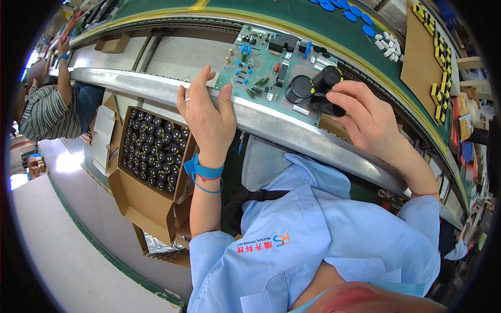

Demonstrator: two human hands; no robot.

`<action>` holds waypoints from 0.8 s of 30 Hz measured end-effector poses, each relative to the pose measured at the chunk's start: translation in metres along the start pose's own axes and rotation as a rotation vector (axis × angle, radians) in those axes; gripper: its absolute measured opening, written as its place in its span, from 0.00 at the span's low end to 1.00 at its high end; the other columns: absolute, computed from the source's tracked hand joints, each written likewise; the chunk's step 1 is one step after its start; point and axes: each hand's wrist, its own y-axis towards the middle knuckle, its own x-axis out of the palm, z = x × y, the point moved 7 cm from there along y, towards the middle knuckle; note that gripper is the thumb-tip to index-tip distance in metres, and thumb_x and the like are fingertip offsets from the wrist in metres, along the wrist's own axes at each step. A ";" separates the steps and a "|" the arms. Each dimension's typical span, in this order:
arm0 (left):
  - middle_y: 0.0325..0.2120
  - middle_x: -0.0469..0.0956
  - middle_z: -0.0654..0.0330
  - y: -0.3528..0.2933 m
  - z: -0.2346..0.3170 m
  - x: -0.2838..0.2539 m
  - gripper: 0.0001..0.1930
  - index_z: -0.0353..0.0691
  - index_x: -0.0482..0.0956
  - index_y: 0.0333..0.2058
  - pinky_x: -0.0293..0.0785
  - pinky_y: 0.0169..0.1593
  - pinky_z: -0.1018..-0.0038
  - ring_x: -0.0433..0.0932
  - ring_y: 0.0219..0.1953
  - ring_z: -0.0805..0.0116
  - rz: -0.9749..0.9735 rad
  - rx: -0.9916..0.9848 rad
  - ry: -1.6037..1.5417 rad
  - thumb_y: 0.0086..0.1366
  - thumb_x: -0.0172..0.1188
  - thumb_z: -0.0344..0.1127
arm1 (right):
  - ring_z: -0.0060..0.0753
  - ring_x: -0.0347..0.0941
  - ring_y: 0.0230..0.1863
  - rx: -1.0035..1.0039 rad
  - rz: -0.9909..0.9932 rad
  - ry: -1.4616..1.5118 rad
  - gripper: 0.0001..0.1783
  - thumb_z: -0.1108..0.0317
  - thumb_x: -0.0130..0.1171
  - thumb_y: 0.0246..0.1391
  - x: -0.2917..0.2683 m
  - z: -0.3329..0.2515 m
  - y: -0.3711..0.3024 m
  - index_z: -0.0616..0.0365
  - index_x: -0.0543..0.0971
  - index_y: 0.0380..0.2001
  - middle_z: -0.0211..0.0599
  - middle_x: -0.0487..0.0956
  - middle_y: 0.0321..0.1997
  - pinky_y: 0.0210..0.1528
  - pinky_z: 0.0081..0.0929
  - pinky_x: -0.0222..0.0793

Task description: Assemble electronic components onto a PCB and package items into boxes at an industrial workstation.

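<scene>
A green circuit board (233, 79) rests along the metal rail (292, 130) in front of me, carrying many small parts. Toward its right end stand large black cylindrical capacitors (299, 89). My right hand (368, 117) pinches the nearest one, a black capacitor (327, 106), between thumb and fingers; its base is hidden, so I cannot tell whether it is seated in the board. My left hand (209, 117) is by the board's left corner, over the rail. Its fingers are apart and it holds nothing; a blue band circles the wrist.
Below left, an opened cardboard box (141, 203) holds rows of black capacitors. On the green belt beyond lie blue disc parts (348, 14) and white blocks (389, 48). A cardboard sheet (420, 78) at right carries yellow-and-black parts (443, 62). Another person (52, 117) works at far left.
</scene>
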 end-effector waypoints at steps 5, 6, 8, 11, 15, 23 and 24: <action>0.42 0.77 0.59 0.001 0.000 0.001 0.21 0.38 0.69 0.54 0.50 0.63 0.55 0.74 0.46 0.60 0.016 0.003 -0.016 0.65 0.57 0.38 | 0.37 0.76 0.35 -0.004 -0.049 0.001 0.25 0.77 0.66 0.34 0.004 0.004 0.002 0.62 0.76 0.43 0.41 0.74 0.43 0.28 0.27 0.73; 0.42 0.77 0.59 0.001 0.000 0.000 0.21 0.38 0.69 0.54 0.50 0.63 0.55 0.74 0.46 0.60 0.024 0.011 -0.022 0.65 0.57 0.38 | 0.39 0.76 0.34 -0.012 -0.064 0.031 0.27 0.80 0.66 0.33 0.004 0.005 0.003 0.63 0.75 0.44 0.43 0.74 0.43 0.27 0.28 0.73; 0.42 0.77 0.59 0.003 0.001 -0.001 0.20 0.38 0.70 0.53 0.50 0.64 0.55 0.74 0.47 0.60 0.013 -0.002 -0.010 0.64 0.57 0.36 | 0.37 0.76 0.34 -0.022 -0.070 0.005 0.26 0.75 0.67 0.34 0.002 0.004 0.006 0.62 0.76 0.43 0.40 0.73 0.42 0.27 0.27 0.73; 0.42 0.77 0.58 0.005 0.000 0.000 0.20 0.37 0.70 0.53 0.49 0.64 0.55 0.75 0.46 0.59 -0.010 -0.013 -0.001 0.62 0.58 0.34 | 0.35 0.76 0.32 -0.051 -0.097 -0.035 0.26 0.66 0.67 0.38 0.000 0.003 0.012 0.61 0.76 0.44 0.37 0.73 0.41 0.28 0.27 0.74; 0.41 0.78 0.58 0.006 0.001 -0.001 0.20 0.36 0.70 0.53 0.49 0.64 0.54 0.75 0.46 0.59 -0.011 -0.041 -0.038 0.61 0.57 0.31 | 0.32 0.77 0.32 -0.136 -0.089 -0.123 0.24 0.60 0.67 0.41 0.001 0.003 0.010 0.57 0.78 0.44 0.35 0.77 0.41 0.29 0.25 0.74; 0.37 0.80 0.57 0.001 0.005 -0.005 0.18 0.34 0.72 0.51 0.48 0.66 0.56 0.77 0.42 0.61 -0.035 -0.100 -0.096 0.61 0.57 0.29 | 0.38 0.76 0.37 0.410 0.124 -0.515 0.11 0.70 0.64 0.44 -0.034 0.155 -0.006 0.53 0.79 0.34 0.35 0.76 0.33 0.34 0.36 0.71; 0.36 0.80 0.57 0.001 0.007 -0.006 0.18 0.34 0.72 0.50 0.47 0.66 0.56 0.77 0.41 0.61 -0.048 -0.108 -0.125 0.61 0.56 0.28 | 0.38 0.76 0.37 0.412 0.149 -0.528 0.11 0.70 0.64 0.44 -0.033 0.167 -0.012 0.53 0.79 0.34 0.35 0.76 0.33 0.34 0.36 0.71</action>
